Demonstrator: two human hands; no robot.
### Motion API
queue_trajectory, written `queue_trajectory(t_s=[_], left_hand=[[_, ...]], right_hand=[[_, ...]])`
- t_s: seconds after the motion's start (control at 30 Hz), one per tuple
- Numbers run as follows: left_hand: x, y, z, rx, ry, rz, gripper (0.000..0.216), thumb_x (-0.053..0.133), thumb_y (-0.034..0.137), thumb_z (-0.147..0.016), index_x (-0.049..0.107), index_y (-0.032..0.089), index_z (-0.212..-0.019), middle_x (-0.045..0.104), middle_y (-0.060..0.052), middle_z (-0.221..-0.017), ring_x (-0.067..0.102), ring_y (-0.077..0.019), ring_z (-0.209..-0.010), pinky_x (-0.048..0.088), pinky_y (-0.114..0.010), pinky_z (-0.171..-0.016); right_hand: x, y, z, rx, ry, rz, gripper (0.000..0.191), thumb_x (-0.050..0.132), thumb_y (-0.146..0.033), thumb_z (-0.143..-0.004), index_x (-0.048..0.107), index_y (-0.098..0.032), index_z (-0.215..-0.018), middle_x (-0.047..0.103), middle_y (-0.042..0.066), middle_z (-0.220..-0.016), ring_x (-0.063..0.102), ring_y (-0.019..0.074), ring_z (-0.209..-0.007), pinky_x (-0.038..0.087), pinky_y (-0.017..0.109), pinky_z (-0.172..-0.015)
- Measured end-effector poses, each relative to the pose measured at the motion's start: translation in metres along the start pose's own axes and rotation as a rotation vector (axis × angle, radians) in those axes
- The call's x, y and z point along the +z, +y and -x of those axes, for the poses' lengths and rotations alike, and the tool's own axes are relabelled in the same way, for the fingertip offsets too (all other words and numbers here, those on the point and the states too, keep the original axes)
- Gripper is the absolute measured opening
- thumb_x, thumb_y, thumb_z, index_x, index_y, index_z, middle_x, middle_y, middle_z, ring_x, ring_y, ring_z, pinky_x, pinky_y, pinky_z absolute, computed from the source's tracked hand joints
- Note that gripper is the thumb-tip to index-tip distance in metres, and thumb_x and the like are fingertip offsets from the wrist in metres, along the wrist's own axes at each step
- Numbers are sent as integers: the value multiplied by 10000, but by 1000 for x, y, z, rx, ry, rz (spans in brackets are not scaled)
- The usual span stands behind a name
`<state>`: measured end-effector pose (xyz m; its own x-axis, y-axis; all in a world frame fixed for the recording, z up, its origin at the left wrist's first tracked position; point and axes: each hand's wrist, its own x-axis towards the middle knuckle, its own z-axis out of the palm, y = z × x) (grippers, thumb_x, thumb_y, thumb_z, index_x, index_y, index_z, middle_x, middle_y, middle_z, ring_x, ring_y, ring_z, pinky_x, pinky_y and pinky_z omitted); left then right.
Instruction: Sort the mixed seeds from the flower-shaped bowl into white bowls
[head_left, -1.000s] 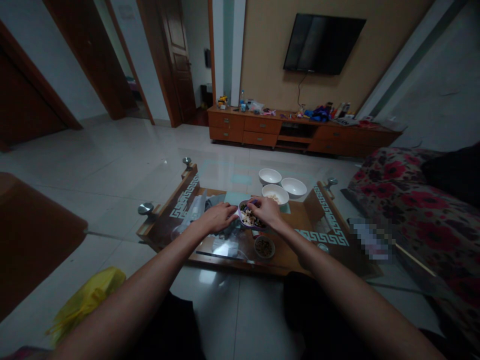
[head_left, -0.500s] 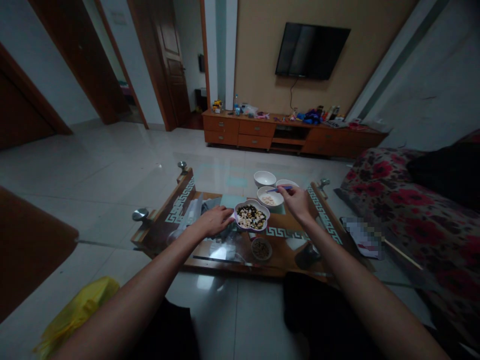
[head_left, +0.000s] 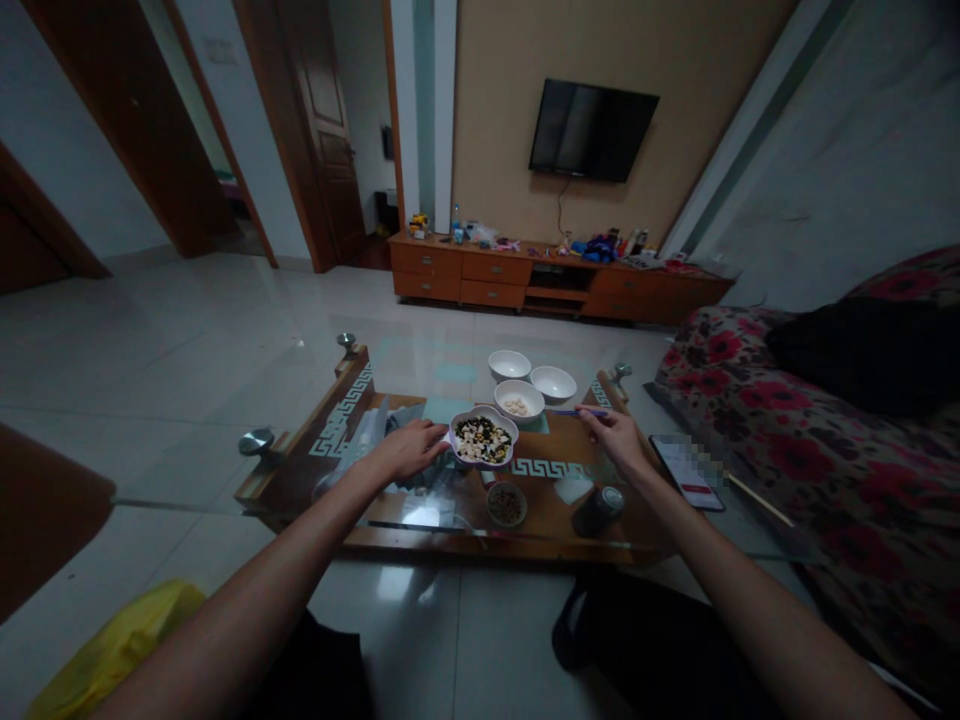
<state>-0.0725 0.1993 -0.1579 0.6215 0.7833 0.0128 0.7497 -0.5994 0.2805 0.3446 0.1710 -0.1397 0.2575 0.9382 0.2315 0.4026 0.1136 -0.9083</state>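
A flower-shaped bowl (head_left: 482, 440) of mixed dark and pale beans sits on the glass coffee table (head_left: 420, 355). My left hand (head_left: 411, 450) rests against the bowl's left rim, over crumpled plastic bags. My right hand (head_left: 616, 435) is to the bowl's right, pinching thin purple chopsticks (head_left: 574, 411) that point left toward three white bowls. The nearest white bowl (head_left: 519, 399) holds a few pale beans; the other two, one behind it (head_left: 509, 364) and one to its right (head_left: 553, 383), look empty.
A small dish of brown bits (head_left: 506, 503) and a dark can (head_left: 598, 509) stand on the lower wooden shelf. A phone (head_left: 686, 470) lies at the table's right edge. A floral sofa (head_left: 825, 420) is to the right, a yellow bag (head_left: 112, 650) lower left.
My right hand left the mixed bowl, carried the chopsticks over to the white bowls, and now has drawn back to the right. My left hand stayed at the bowl. The view tilted down.
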Motion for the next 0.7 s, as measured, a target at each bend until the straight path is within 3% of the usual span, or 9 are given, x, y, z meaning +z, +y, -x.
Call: queue_trajectory(t_s=[0.23, 0.37, 0.53, 0.7], left_hand=[[1, -1, -1, 6, -9, -47, 431, 338, 469, -1114, 656, 206, -1238, 723, -147, -1164, 671, -305, -1123, 525, -441, -1002], [1, -1, -1, 5, -3, -79, 380, 374, 469, -1107, 660, 230, -1178, 748, -129, -1108, 697, -289, -1056, 543, -423, -954], [-3, 4, 1, -15, -9, -85, 398, 365, 492, -1112, 654, 231, -1195, 767, -135, -1159, 719, -291, -1071, 548, -405, -940], [-15, 9, 4, -32, -86, -122, 410, 391, 537, -1101, 643, 249, -1246, 775, -116, -1191, 732, -282, -1070, 550, -373, -910]], right_hand=[[11, -27, 22, -11, -25, 11, 654, 760, -753, -740, 852, -149, -973, 718, 66, -640, 531, 155, -472, 429, 283, -464], [33, -38, 36, -82, -157, 35, 560, 721, -678, -818, 858, -171, -1012, 778, 94, -753, 556, 165, -505, 424, 286, -485], [57, -43, 42, -235, -299, 194, 378, 660, -510, -910, 868, -211, -1012, 810, 79, -822, 671, 212, -662, 487, 312, -632], [69, -49, 27, -308, -310, 220, 327, 639, -427, -948, 854, -208, -1061, 834, 85, -960, 733, 238, -771, 521, 322, -701]])
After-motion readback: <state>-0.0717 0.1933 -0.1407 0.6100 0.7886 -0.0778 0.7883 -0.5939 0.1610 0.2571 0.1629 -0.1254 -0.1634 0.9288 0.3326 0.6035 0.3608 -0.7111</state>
